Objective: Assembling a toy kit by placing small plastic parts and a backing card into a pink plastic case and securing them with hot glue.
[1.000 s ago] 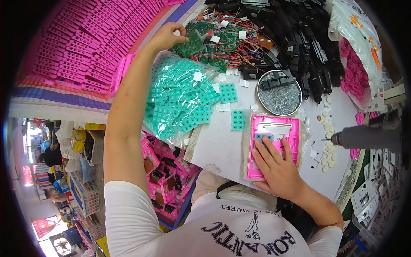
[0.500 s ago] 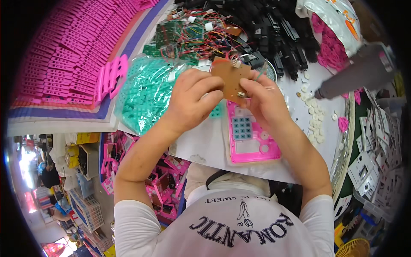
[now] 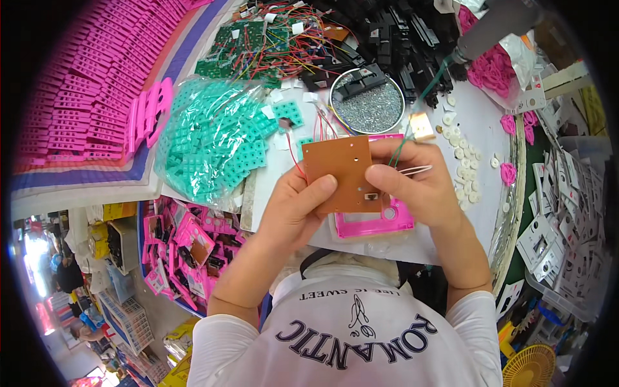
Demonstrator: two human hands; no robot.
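A brown circuit board (image 3: 336,169) is held between my two hands, its plain brown side up, with red, green and white wires trailing from its edges. My left hand (image 3: 298,209) grips its left edge, thumb on top. On its right side, my right hand (image 3: 416,184) pinches it, thumb on the face and fingers behind, with green and white wires by the fingers. Under the board a pink plastic casing (image 3: 374,227) lies on the table, mostly hidden; the keypad inside it is out of sight.
A bowl of small screws (image 3: 387,109) stands beyond the board, a black part resting in it. Left lies a bag of teal keypads (image 3: 213,138); behind are wired green boards (image 3: 251,45) and black parts (image 3: 419,39). White buttons (image 3: 461,155) lie right, below a hanging grey tool (image 3: 496,29).
Both hands have brought the circuit board down and nearer to me, over the pink casing. My left hand now holds its edge with the thumb on top. The screw bowl has come into full view.
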